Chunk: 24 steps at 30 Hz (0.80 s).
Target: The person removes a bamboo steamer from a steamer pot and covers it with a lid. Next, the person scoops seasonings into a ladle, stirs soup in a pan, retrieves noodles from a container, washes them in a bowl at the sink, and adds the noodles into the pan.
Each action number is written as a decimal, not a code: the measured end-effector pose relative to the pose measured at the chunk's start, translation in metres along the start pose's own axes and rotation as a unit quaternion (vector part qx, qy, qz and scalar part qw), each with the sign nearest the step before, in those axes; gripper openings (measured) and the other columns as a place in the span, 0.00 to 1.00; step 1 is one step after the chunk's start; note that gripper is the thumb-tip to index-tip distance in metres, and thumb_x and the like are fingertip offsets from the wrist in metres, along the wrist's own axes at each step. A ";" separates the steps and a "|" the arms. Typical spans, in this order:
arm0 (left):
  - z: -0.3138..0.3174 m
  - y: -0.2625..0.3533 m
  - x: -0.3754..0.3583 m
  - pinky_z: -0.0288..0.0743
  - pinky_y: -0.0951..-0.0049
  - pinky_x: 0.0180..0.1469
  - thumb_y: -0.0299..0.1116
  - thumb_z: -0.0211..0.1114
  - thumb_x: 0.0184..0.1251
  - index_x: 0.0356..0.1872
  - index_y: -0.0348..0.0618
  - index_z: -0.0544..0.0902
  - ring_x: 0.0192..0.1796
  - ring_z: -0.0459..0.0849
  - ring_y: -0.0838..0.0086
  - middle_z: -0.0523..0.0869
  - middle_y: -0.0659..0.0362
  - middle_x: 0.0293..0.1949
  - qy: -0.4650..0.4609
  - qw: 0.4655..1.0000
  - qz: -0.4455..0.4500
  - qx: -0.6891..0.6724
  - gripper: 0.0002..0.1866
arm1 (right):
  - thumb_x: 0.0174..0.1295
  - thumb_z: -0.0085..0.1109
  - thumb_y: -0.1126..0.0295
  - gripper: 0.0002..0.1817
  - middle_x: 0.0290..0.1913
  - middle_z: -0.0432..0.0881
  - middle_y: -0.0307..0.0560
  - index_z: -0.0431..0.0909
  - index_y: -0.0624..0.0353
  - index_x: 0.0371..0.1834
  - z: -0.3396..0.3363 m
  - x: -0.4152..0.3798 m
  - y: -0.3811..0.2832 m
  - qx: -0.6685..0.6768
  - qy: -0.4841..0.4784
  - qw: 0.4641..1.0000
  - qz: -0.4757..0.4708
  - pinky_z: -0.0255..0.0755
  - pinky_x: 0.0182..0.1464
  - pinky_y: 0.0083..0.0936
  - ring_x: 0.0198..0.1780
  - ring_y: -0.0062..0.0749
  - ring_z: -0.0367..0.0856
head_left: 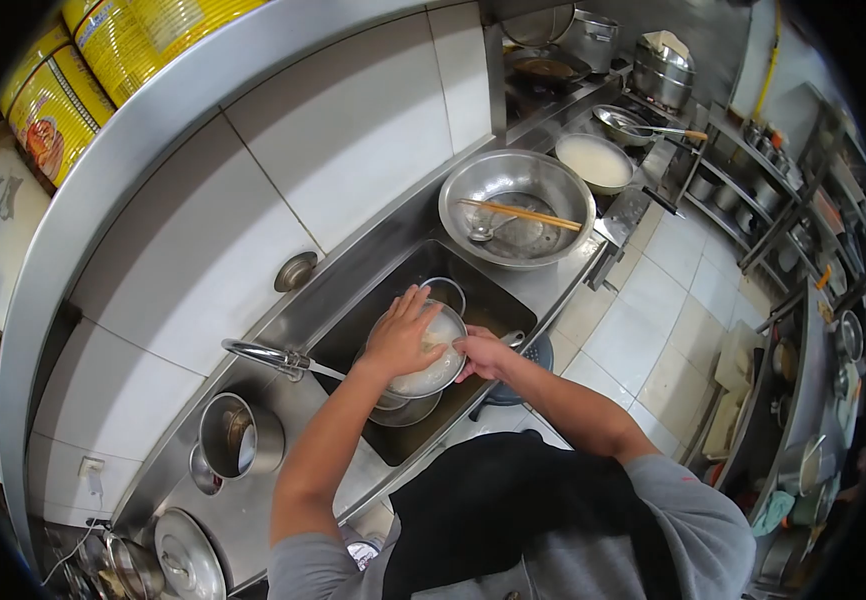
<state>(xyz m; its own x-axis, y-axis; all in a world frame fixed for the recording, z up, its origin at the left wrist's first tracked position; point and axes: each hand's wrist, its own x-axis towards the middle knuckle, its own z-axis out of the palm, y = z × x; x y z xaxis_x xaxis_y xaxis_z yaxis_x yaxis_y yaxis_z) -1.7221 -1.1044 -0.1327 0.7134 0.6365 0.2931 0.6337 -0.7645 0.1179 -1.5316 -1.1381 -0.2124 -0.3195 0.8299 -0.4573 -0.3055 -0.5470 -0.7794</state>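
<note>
Over the steel sink (498, 295) I hold a metal bowl (438, 362) with pale cloudy water in it. My left hand (401, 333) lies spread across the bowl's top and far rim. My right hand (480, 352) grips the bowl's near right edge. A thin stream runs from the faucet (265, 355) toward the bowl. Beneath it sits another metal dish (408, 410), and a small round cup (445, 291) rests deeper in the sink.
A large steel basin (516, 205) with chopsticks (519, 214) and a spoon sits right of the sink. A bowl of white liquid (594, 161) and pans stand beyond. A steel pot (238, 433) and lids are at left. Yellow tins (103, 50) line the shelf.
</note>
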 end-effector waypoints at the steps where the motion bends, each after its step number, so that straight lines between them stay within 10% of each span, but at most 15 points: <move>1: 0.005 -0.004 0.001 0.57 0.54 0.73 0.50 0.66 0.60 0.60 0.39 0.76 0.73 0.62 0.51 0.67 0.45 0.70 -0.027 0.999 -0.006 -0.021 0.32 | 0.61 0.51 0.75 0.21 0.45 0.80 0.50 0.71 0.58 0.59 0.000 -0.001 0.002 0.000 0.002 1.000 0.004 0.85 0.28 0.43 0.38 0.44 0.84; 17: 0.007 0.001 -0.030 0.73 0.52 0.60 0.33 0.67 0.57 0.70 0.45 0.64 0.62 0.75 0.48 0.71 0.43 0.65 -0.289 0.953 -0.081 -0.034 0.37 | 0.61 0.53 0.75 0.20 0.45 0.81 0.52 0.71 0.59 0.59 0.011 0.002 0.010 0.006 -0.003 1.000 -0.008 0.84 0.28 0.42 0.37 0.45 0.85; 24: 0.034 -0.016 -0.021 0.78 0.53 0.50 0.36 0.56 0.64 0.58 0.41 0.74 0.45 0.85 0.48 0.84 0.41 0.44 -0.136 0.981 -0.121 -0.061 0.21 | 0.60 0.53 0.75 0.21 0.44 0.80 0.51 0.71 0.60 0.59 0.007 -0.004 0.007 0.019 -0.006 1.000 -0.013 0.84 0.28 0.42 0.36 0.44 0.84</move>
<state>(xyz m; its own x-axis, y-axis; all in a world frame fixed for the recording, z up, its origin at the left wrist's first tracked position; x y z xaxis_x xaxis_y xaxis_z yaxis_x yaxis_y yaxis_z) -1.7374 -1.1017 -0.1729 0.6098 0.7923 -0.0194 0.7662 -0.5831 0.2701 -1.5390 -1.1460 -0.2129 -0.3223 0.8429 -0.4309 -0.3473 -0.5287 -0.7745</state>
